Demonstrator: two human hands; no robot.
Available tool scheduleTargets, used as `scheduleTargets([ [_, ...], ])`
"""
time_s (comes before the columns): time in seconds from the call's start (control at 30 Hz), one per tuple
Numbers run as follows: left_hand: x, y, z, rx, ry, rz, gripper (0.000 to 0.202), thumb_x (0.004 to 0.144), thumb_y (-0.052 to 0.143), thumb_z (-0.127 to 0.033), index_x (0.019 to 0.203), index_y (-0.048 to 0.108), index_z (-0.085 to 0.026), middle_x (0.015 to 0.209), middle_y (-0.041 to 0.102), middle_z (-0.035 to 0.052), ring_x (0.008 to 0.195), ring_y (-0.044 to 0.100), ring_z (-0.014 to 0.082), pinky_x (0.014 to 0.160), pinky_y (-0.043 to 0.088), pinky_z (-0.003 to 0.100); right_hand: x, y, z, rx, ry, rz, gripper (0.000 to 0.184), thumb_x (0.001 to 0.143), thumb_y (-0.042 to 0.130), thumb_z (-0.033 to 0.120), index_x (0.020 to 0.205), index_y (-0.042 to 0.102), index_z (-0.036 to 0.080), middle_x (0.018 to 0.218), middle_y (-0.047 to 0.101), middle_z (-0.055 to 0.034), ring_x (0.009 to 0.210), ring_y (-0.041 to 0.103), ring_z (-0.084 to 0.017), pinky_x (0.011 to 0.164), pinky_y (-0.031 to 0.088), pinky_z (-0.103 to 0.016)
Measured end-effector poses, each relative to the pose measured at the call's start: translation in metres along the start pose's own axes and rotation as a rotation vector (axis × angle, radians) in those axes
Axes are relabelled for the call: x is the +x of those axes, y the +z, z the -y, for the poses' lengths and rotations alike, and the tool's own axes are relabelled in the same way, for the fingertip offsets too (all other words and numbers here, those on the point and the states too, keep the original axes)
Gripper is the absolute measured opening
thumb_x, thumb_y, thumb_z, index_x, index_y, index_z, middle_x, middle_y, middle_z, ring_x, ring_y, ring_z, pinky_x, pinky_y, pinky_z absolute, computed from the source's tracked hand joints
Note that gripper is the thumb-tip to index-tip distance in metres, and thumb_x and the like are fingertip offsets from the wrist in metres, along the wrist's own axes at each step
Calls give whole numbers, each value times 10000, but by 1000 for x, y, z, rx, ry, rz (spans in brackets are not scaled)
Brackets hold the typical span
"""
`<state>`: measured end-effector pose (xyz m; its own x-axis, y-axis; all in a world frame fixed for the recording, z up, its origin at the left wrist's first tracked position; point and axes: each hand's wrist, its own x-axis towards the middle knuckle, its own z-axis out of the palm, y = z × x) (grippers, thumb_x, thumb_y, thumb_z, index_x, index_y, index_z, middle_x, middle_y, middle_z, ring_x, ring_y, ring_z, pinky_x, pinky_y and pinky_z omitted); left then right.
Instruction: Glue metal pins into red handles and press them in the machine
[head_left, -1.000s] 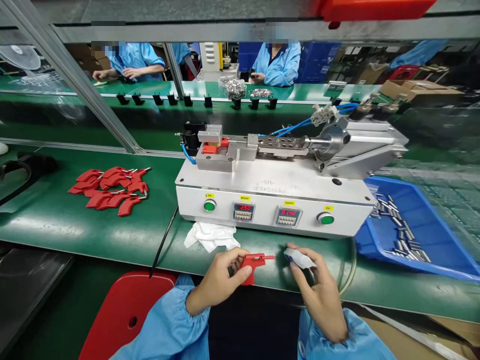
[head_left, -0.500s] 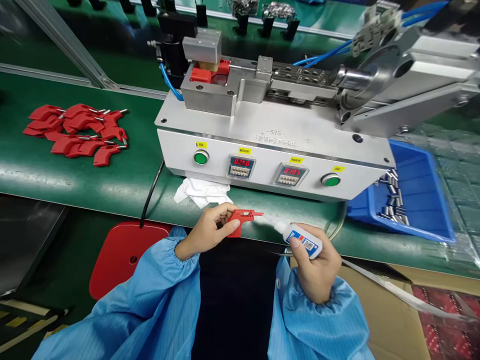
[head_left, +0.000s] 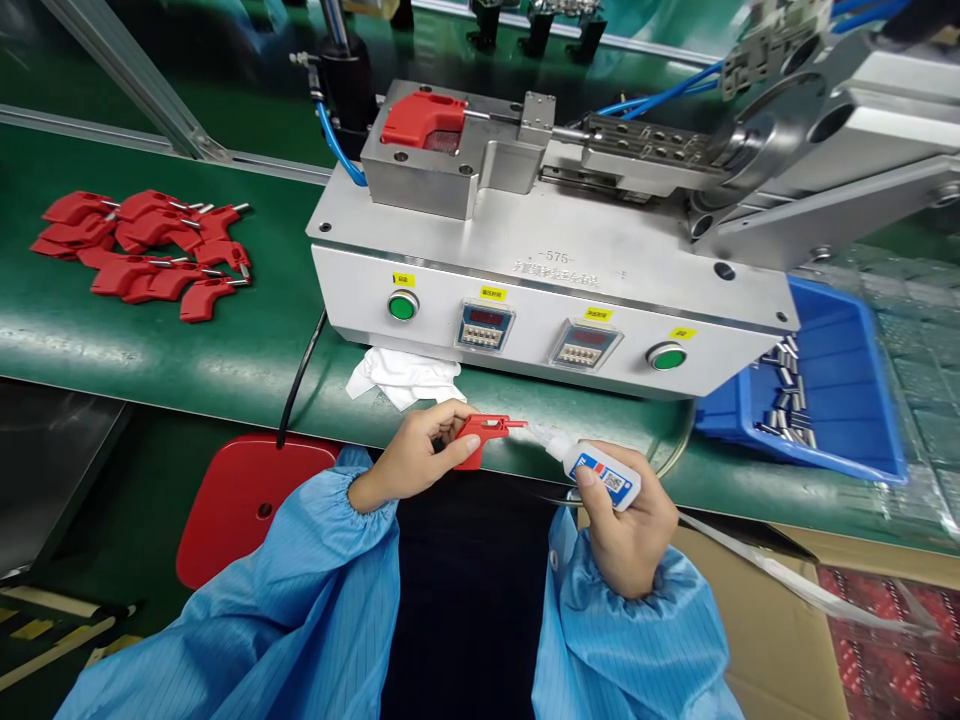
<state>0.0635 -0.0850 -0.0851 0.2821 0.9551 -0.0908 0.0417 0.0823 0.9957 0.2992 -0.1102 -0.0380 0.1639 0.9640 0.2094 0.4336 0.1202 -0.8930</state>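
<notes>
Left hand (head_left: 409,462) pinches red part (head_left: 478,436); right hand (head_left: 630,525) grips glue bottle (head_left: 596,470)

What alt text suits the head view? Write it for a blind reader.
The left hand holds a red plastic part while the right hand points a small white bottle at its tip, before a grey machine on a green bench.
</notes>
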Motion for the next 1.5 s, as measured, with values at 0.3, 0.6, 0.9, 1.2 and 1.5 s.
scheduleTargets([
  [0.3,-1,2,1,-2,20,9,253,981,661,-380,1098,696,-159,916,692,52,792,637,142,679,477,228,0,0,0,-19,8,11,140,909,715,320,933,730,183,689,651,3,532,512,-85,488,422,-201],
  [0.6,-1,2,0,-15,28,9,248,982,662,-367,1120,697,-163,935,703,56,815,650,148,695,492,232,0,0,1,-40,43,11,227,906,714,406,917,731,181,707,660,-17,552,519,-106,504,427,-230],
  [0.9,0,1,-1,10,-13,-6,282,961,670,-404,1077,699,-148,916,695,63,807,645,159,692,487,240,-6,-8,-34,181,171,-25,325,908,715,485,999,742,174,715,622,-12,559,510,-111,529,411,-242],
  [1.2,0,1,-1,0,-9,-1,276,972,665,-397,1099,701,-154,934,705,63,820,654,153,703,494,235,-5,0,-14,124,169,31,256,880,751,439,955,738,194,746,666,-17,574,539,-110,537,439,-229],
  [1.5,-9,4,1,-16,-24,-31,291,963,666,-434,1065,707,-165,956,742,64,846,709,171,749,562,240,0,-9,-23,294,223,275,233,931,643,357,1092,536,227,1091,764,-86,1197,692,-237,1042,551,-416],
])
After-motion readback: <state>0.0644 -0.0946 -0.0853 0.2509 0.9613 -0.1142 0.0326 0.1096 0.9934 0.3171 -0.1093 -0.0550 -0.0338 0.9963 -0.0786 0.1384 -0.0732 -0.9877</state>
